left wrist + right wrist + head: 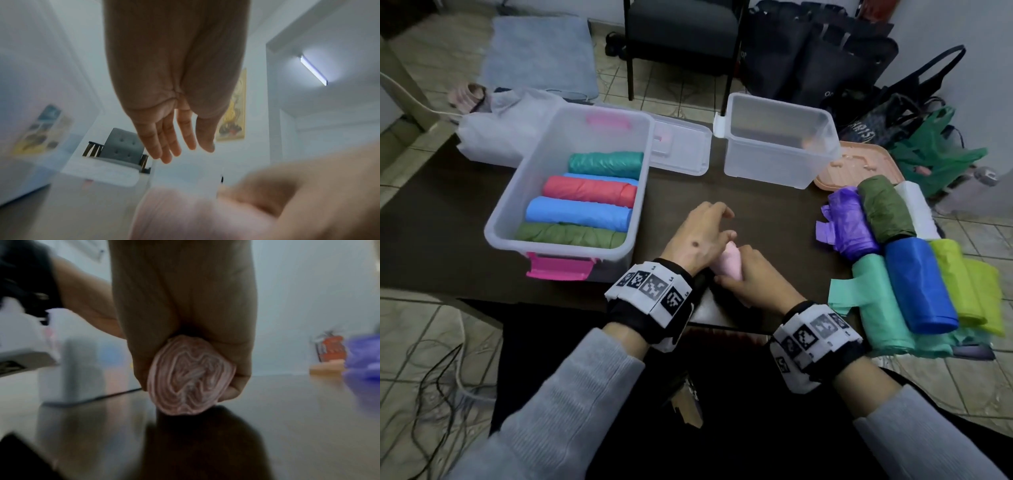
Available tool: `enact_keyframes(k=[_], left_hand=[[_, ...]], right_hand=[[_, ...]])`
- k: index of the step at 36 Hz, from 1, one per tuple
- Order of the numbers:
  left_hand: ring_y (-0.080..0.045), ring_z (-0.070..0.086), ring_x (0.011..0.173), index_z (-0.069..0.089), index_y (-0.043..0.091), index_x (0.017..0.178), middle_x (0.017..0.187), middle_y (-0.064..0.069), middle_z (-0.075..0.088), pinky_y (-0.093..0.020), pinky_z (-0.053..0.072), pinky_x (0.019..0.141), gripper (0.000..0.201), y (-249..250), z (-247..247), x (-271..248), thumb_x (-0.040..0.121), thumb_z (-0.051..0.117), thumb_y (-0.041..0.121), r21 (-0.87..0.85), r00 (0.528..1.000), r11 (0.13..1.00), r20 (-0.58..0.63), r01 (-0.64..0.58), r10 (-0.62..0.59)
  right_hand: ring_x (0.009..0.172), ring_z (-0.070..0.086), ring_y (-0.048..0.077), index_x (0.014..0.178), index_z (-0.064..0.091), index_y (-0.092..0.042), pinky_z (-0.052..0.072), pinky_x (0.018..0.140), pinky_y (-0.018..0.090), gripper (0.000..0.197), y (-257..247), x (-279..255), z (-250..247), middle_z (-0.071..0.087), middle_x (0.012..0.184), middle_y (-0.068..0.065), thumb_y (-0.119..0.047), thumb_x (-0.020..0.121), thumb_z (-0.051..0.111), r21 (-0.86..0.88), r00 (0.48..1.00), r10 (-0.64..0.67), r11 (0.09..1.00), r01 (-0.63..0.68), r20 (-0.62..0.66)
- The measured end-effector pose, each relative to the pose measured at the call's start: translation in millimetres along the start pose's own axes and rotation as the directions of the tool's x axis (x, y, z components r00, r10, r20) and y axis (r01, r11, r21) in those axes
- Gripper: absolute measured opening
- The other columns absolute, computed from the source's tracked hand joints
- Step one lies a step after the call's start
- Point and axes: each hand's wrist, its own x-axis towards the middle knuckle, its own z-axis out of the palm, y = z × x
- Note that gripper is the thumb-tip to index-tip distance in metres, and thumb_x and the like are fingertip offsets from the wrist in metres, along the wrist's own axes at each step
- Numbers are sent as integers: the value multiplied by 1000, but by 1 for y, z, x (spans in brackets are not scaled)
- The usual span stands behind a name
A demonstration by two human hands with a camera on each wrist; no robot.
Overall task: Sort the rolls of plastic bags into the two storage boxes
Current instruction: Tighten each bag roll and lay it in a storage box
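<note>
My right hand (748, 274) grips a pale pink roll (729, 263) of plastic bags just above the dark table (756, 205). The right wrist view shows the fingers wrapped round the pink roll (190, 376), its spiral end facing the camera. My left hand (705, 229) hovers beside it with straight, relaxed fingers (170, 142) and holds nothing. The left storage box (517, 212) with pink latches holds several rolls: teal, red, blue, green. The right storage box (779, 164) looks empty. A pile of rolls (907, 274) lies at the table's right: purple, olive, white, mint, blue, lime.
A clear lid (681, 147) lies between the boxes and a peach lid (859, 164) behind the pile. A white bag (496, 133) sits behind the left box. A chair (681, 31) and dark bags (825, 58) stand beyond the table. Cables (438, 377) trail on the floor.
</note>
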Motion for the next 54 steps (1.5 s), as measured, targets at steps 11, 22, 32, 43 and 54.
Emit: enact_keyframes(k=[11,22,32,43,54], left_hand=[[-7,55,101,59,13,125,115,2,62,-17,40,86,32,18,-173,-11,94,55,21,11,961,1000,-275,29,-25],[-23,59,72,56,-4,115,97,-16,57,-19,50,43,24,-94,-243,28,94,54,8,12,873,874,-57,485,-484],[-16,57,62,44,2,134,78,-10,55,-26,55,49,47,-117,-249,40,90,52,-9,-193,837,815,114,547,-535],[-19,59,77,51,12,120,85,-9,59,-28,57,55,35,-131,-249,45,91,51,-7,-328,820,752,203,572,-535],[-20,60,77,48,9,127,88,-10,59,-32,56,58,41,-130,-250,47,90,52,-6,-334,821,751,190,570,-538]], right_hand=[[61,55,8,89,54,-13,45,50,17,14,-77,36,-50,58,83,5,-25,91,59,554,999,-50,832,35,11],[92,51,17,125,44,-7,34,64,26,54,-189,115,-66,51,106,2,-38,86,65,67,885,-450,886,460,-119],[112,49,26,132,38,-8,33,80,26,64,-213,163,-38,51,129,14,-40,85,65,-339,911,-314,854,394,267],[127,40,30,140,34,-15,31,103,34,55,-225,165,-28,39,140,15,-45,96,44,-393,903,-255,835,386,346],[99,49,19,122,53,-4,31,75,21,44,-228,154,-26,57,123,14,-32,104,26,-253,873,-245,893,373,421]])
